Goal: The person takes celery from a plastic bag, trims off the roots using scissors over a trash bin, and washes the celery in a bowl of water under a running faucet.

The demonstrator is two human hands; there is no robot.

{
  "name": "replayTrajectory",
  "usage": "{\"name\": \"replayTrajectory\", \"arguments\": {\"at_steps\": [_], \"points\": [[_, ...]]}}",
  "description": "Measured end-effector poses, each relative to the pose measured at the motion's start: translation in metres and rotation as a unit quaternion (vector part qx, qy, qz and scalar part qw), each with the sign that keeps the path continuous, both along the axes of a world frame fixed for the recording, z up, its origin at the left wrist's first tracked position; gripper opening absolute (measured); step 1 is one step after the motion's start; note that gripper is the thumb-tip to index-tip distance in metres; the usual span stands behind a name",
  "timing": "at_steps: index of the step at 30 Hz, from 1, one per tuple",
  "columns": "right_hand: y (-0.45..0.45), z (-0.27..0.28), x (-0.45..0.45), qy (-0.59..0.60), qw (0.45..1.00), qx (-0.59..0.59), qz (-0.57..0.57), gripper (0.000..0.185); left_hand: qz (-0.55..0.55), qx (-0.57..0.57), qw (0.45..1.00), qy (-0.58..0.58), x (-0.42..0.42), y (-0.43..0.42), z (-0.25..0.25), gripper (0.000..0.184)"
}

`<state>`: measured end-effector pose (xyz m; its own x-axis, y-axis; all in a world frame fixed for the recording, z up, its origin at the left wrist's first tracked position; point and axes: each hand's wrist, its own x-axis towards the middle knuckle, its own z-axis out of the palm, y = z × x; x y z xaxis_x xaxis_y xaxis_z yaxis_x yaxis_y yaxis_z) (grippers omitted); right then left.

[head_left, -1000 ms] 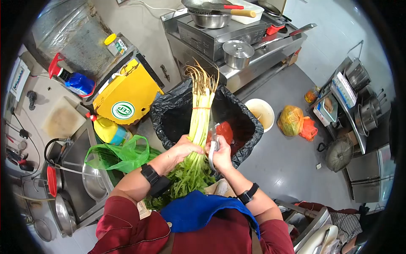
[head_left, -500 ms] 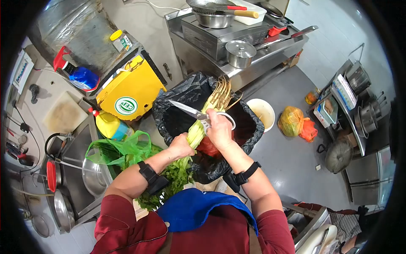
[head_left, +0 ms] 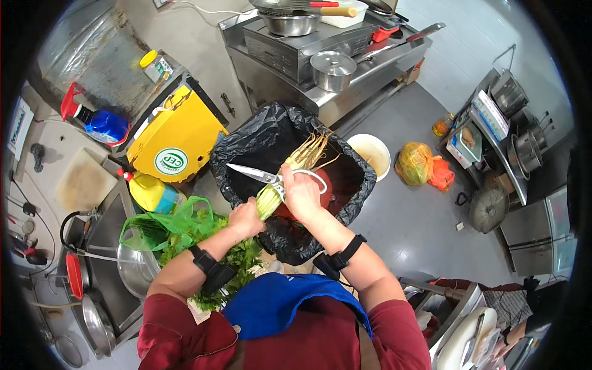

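Floor (head_left: 413, 231) grey beside bin (head_left: 354, 209); left hand (head_left: 246, 219) clenched round stalks (head_left: 267, 202), right hand (head_left: 301, 196) round scissors (head_left: 254, 173).

One left hand (head_left: 246, 219), one right hand (head_left: 301, 196); just one pair of scissors (head_left: 254, 174); one gripped bunch of stalks (head_left: 267, 203); one black-lined bin (head_left: 356, 208); one white bucket (head_left: 385, 158); one blue spray bottle (head_left: 108, 127); oh, and one co-worker's hand (head_left: 507, 347).
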<state>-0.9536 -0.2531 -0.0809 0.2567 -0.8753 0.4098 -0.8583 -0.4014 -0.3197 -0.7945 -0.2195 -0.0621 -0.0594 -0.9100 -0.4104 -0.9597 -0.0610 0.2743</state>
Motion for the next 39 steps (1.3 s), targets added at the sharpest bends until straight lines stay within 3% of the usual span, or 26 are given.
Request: {"name": "replayTrajectory", "arguments": {"at_steps": [7, 14, 16, 21, 27, 34, 36, 37, 39], "points": [[0.003, -0.011, 0.008, 0.021, 1.0, -0.022, 0.0, 0.03, -0.025, 0.001, 0.999, -0.026, 0.005, 0.003, -0.003, 0.047], [0.002, -0.034, 0.014, -0.088, 0.996, 0.027, -0.005, 0.028, -0.054, 0.014, 0.997, -0.057, 0.008, 0.009, -0.023, 0.051], [0.009, -0.032, 0.011, -0.069, 0.997, 0.041, 0.0, 0.018, -0.045, 0.016, 0.994, -0.095, 0.007, 0.01, -0.025, 0.051], [0.017, -0.041, 0.004, -0.038, 0.998, 0.043, -0.005, 0.016, -0.097, -0.027, 0.984, -0.144, 0.009, 0.008, -0.023, 0.034], [0.02, -0.031, -0.016, -0.075, 0.996, -0.001, -0.048, 0.018, -0.124, -0.041, 0.978, -0.161, 0.004, 0.006, -0.02, 0.033], [-0.013, -0.039, -0.057, -0.103, 0.963, 0.095, -0.228, 0.033, -0.155, -0.068, 0.971, -0.171, 0.005, 0.011, -0.009, 0.031], [-0.019, -0.048, -0.085, -0.165, 0.935, 0.1, -0.298, 0.034, -0.164, -0.043, 0.964, -0.204, 0.02, 0.016, -0.008, 0.034], [-0.009, -0.021, -0.097, -0.148, 0.914, 0.151, -0.346, 0.033, -0.146, -0.038, 0.965, -0.214, 0.03, 0.019, -0.009, 0.034], [-0.018, -0.065, -0.117, -0.174, 0.916, 0.103, -0.346, 0.03, -0.132, -0.042, 0.966, -0.219, 0.053, 0.022, -0.015, 0.037]]}}
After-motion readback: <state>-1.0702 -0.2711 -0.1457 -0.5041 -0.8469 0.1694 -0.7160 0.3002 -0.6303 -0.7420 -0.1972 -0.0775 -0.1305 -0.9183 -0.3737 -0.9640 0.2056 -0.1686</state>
